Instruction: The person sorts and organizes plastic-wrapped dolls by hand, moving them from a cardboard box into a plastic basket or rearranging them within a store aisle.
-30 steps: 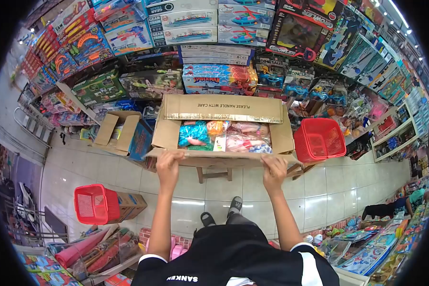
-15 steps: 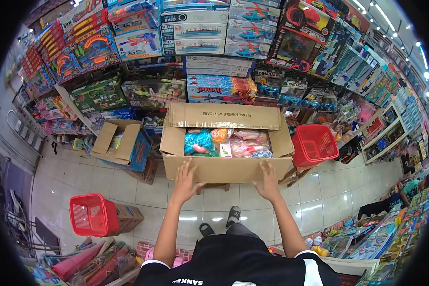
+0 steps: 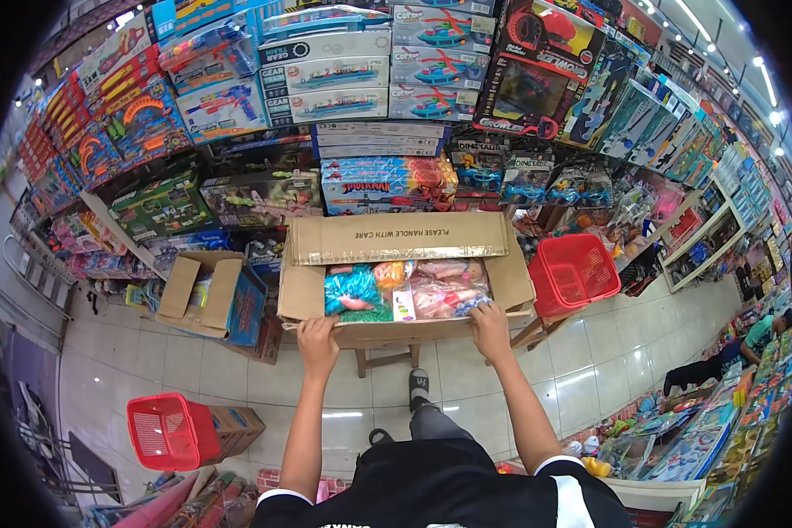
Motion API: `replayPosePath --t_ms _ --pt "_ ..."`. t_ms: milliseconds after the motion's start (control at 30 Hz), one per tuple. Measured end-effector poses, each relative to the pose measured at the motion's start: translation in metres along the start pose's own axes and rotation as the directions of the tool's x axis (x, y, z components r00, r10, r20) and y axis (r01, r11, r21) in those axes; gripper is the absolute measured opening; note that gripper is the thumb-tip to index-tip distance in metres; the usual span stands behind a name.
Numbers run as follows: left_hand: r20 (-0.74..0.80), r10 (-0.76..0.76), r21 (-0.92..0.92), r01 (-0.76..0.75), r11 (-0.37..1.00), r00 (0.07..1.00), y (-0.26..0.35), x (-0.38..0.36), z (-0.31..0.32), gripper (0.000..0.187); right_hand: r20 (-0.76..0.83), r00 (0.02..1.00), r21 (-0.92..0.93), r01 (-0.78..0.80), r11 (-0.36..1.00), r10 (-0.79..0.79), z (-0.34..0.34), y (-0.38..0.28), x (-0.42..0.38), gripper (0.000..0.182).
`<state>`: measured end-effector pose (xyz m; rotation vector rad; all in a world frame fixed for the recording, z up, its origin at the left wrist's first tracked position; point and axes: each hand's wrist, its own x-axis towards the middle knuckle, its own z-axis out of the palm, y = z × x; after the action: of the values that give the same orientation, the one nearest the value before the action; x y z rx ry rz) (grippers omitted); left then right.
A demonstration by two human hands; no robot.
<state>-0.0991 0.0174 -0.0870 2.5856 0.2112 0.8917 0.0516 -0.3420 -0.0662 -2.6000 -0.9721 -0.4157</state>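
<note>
A large open cardboard box (image 3: 396, 333) rests on a wooden stool (image 3: 387, 359), its back flap raised. Inside lie bagged toys: a blue bundle (image 3: 352, 288), an orange one (image 3: 391, 275) and pinkish dolls (image 3: 444, 295) in clear plastic. My left hand (image 3: 317, 341) is closed over the box's front edge at its left end. My right hand (image 3: 489, 331) grips the same edge near the right corner, fingertips over the rim.
A red basket (image 3: 574, 275) stands right of the box, another red basket (image 3: 174, 431) on the floor at left. A smaller open carton (image 3: 204, 295) is at left. Shelves of boxed toys (image 3: 326, 88) rise behind. A person (image 3: 748, 348) bends at far right.
Both hands, open against the box's front before, have moved up and closed on its front edge. The front panel is now tilted more out of sight. One foot has stepped forward.
</note>
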Motion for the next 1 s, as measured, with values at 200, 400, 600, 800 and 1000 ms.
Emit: replayPosePath --t_ms 200,400,600,800,1000 --pt "0.348 -0.103 0.085 0.078 0.993 0.932 0.013 0.034 -0.029 0.016 0.290 0.957 0.094 -0.003 0.996 -0.024 -0.009 0.028 0.026 0.038" --pt "0.521 -0.295 -0.241 0.469 0.849 0.801 -0.007 0.074 0.023 0.038 0.549 0.835 0.537 -0.388 0.749 0.040 -0.006 0.060 0.080 0.057" --pt "0.525 -0.405 -0.014 0.483 0.876 0.749 -0.028 0.099 0.095 0.081 0.266 0.900 0.189 -0.399 0.897 0.345 0.029 0.092 0.109 0.049" --pt "0.408 -0.446 -0.177 0.548 0.818 0.797 0.007 0.097 0.111 0.084 0.202 0.912 0.326 -0.406 0.854 0.357 0.048 0.092 0.104 0.064" --pt "0.359 -0.418 -0.137 0.490 0.861 0.834 0.061 0.133 0.076 0.081 -0.023 0.944 0.420 -0.290 0.860 0.330 0.016 0.075 0.109 0.069"
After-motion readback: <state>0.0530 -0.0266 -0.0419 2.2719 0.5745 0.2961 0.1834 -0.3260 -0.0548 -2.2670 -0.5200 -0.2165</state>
